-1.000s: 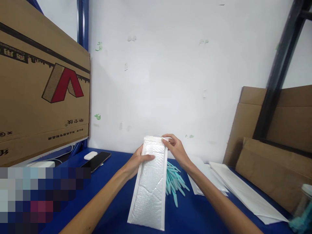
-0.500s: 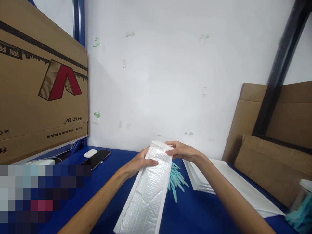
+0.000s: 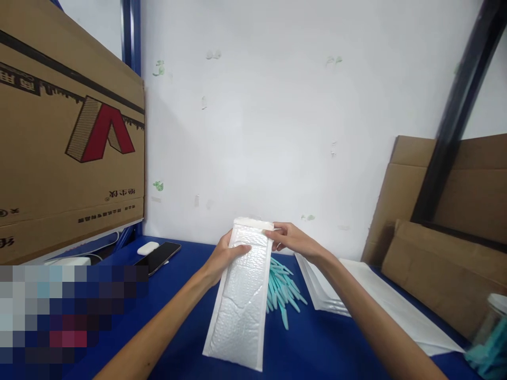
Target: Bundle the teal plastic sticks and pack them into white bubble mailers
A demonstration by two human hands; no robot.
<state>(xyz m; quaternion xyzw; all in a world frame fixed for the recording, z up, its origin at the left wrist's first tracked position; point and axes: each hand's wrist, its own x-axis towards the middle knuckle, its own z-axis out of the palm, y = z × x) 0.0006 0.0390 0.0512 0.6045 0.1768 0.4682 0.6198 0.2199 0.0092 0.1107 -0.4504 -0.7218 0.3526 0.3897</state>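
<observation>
A white bubble mailer hangs upright before me, its flap end at the top and its lower end just over the blue table. My left hand grips its left edge near the top, thumb lying across the front and fingers behind. At the upper right corner, my right hand pinches the edge between thumb and fingers. Behind the mailer lies a pile of teal, slender plastic pieces, partly hidden by it. To the right of the pile rests a stack of white mailers, partly covered by my right forearm.
A phone and a white case lie at the table's left back. A large carton stands at left, flattened cardboard at right. A clear jar with teal pieces sits at the right edge. A white wall closes the back.
The mailer has risen slightly and swung more upright, so its lower end now shows. Both hands have moved up a little with it, and more of the teal pile is visible.
</observation>
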